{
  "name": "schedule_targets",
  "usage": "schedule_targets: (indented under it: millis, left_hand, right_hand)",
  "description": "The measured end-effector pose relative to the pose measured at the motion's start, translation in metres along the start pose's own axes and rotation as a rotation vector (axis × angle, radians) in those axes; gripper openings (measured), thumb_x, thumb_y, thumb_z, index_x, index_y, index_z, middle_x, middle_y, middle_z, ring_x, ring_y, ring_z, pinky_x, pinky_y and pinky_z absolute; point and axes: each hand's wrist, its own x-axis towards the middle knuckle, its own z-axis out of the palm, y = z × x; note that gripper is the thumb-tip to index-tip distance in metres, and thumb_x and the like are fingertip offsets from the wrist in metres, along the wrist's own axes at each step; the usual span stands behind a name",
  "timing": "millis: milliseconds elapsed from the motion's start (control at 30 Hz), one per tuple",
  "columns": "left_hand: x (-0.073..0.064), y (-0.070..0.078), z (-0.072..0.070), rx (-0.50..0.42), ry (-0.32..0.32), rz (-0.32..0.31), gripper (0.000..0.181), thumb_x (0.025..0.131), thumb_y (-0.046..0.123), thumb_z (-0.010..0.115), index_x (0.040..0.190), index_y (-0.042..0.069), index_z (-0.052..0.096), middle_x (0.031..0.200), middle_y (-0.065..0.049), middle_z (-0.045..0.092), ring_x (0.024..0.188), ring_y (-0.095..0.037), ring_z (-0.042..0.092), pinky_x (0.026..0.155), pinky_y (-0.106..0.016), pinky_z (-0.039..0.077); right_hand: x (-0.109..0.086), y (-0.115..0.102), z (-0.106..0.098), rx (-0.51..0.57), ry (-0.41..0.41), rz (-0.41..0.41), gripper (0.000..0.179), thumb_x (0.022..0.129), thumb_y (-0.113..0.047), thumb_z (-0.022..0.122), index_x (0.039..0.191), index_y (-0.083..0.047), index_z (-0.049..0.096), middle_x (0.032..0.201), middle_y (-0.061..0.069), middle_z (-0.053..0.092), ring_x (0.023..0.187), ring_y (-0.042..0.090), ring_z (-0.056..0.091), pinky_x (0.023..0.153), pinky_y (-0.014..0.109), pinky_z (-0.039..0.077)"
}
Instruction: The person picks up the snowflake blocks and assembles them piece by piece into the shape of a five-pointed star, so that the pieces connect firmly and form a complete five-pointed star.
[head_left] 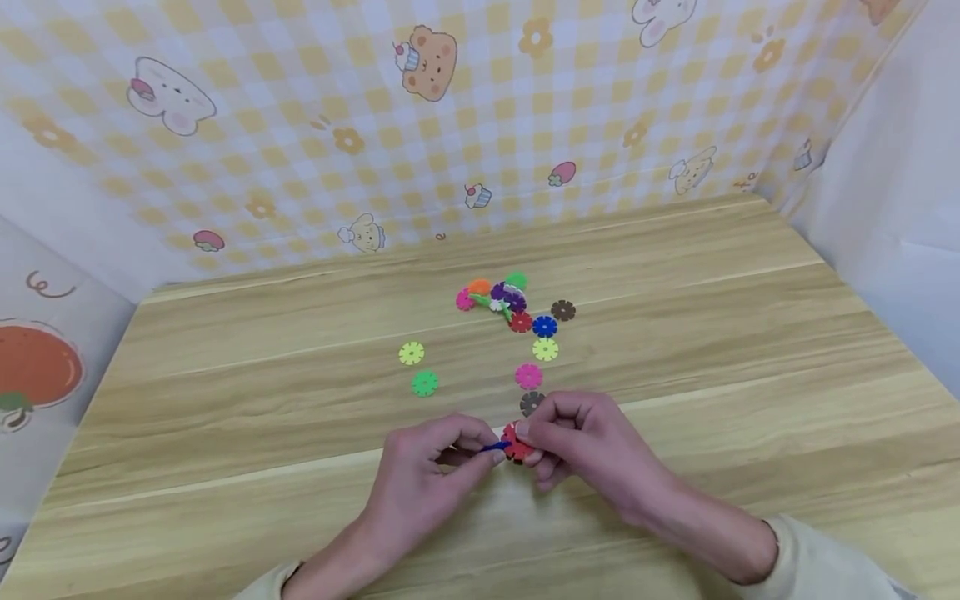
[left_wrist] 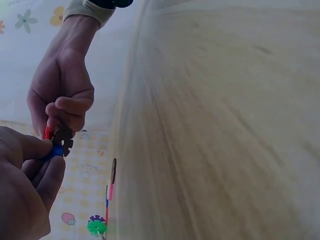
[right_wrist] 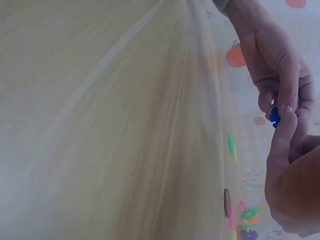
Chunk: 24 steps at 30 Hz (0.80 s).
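Observation:
Near the table's front, my left hand [head_left: 420, 475] pinches a blue notched plastic disc [head_left: 495, 447], seen edge-on, between thumb and fingers. The right hand [head_left: 592, 450] grips a red notched disc [head_left: 516, 450] by its right side. The blue disc meets the red one where the fingertips come together. In the left wrist view, a dark brown notched disc [left_wrist: 63, 140] shows right beside the red one, at the right hand's fingers. The right wrist view shows the blue disc [right_wrist: 274, 116] partly hidden by fingers of both hands.
Just beyond the right hand lies another brown disc [head_left: 532, 404], then a pink disc [head_left: 528, 376], a yellow disc [head_left: 546, 349] and a blue one [head_left: 544, 327]. Farther back is a cluster of several joined discs [head_left: 498, 298]. A green disc [head_left: 424, 383] lies left.

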Motion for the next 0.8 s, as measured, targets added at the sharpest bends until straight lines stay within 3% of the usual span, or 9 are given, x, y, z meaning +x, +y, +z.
schedule_targets:
  millis: [167, 300, 433, 567, 700, 800]
  left_hand:
    - [0.001, -0.002, 0.001, -0.001, 0.004, -0.027, 0.011, 0.088, 0.002, 0.079, 0.094, 0.011, 0.076, 0.087, -0.002, 0.078, 0.078, -0.007, 0.072, 0.068, -0.027, 0.062]
    - [0.004, -0.004, 0.0, 0.013, -0.018, -0.087, 0.013, 0.088, 0.003, 0.079, 0.096, 0.014, 0.076, 0.091, 0.001, 0.077, 0.082, -0.008, 0.072, 0.07, -0.027, 0.062]
    - [0.012, -0.006, -0.006, -0.013, -0.072, -0.238, 0.014, 0.089, 0.005, 0.078, 0.098, 0.016, 0.075, 0.092, 0.003, 0.076, 0.084, -0.011, 0.07, 0.072, -0.027, 0.061]
    - [0.024, -0.012, -0.015, -0.089, -0.105, -0.417, 0.014, 0.088, 0.005, 0.077, 0.101, 0.009, 0.072, 0.091, -0.003, 0.073, 0.083, -0.017, 0.068, 0.072, -0.026, 0.059]
    - [0.037, -0.024, -0.026, -0.242, -0.076, -0.589, 0.019, 0.09, 0.001, 0.073, 0.108, -0.002, 0.066, 0.093, -0.011, 0.07, 0.084, -0.02, 0.067, 0.074, -0.027, 0.061]
    - [0.048, -0.033, -0.03, -0.312, -0.026, -0.688, 0.02, 0.093, 0.0, 0.07, 0.111, -0.003, 0.063, 0.096, -0.012, 0.069, 0.087, -0.02, 0.069, 0.077, -0.03, 0.062]
  right_hand:
    - [0.001, 0.002, 0.001, 0.009, 0.017, 0.019, 0.02, 0.097, -0.011, 0.066, 0.097, 0.009, 0.066, 0.081, 0.008, 0.071, 0.064, 0.012, 0.065, 0.065, 0.033, 0.063]
    - [0.003, 0.001, 0.001, 0.007, 0.037, 0.055, 0.019, 0.097, -0.012, 0.066, 0.098, 0.007, 0.067, 0.082, 0.008, 0.071, 0.066, 0.013, 0.066, 0.067, 0.034, 0.063]
    - [0.007, -0.001, -0.004, -0.002, 0.023, 0.108, 0.028, 0.1, -0.021, 0.065, 0.104, 0.006, 0.068, 0.086, 0.009, 0.072, 0.07, 0.016, 0.068, 0.071, 0.037, 0.063]
    - [0.01, -0.004, -0.022, -0.047, 0.036, 0.159, 0.039, 0.105, -0.028, 0.058, 0.118, 0.008, 0.065, 0.095, 0.012, 0.072, 0.079, 0.02, 0.071, 0.077, 0.039, 0.063]
    - [0.011, -0.002, -0.042, -0.135, 0.095, 0.183, 0.038, 0.106, -0.02, 0.055, 0.128, 0.01, 0.058, 0.105, 0.017, 0.07, 0.085, 0.022, 0.07, 0.078, 0.037, 0.063]
    - [0.012, 0.002, -0.05, -0.184, 0.12, 0.175, 0.038, 0.104, -0.015, 0.057, 0.132, 0.01, 0.053, 0.109, 0.018, 0.068, 0.086, 0.021, 0.07, 0.077, 0.035, 0.063]
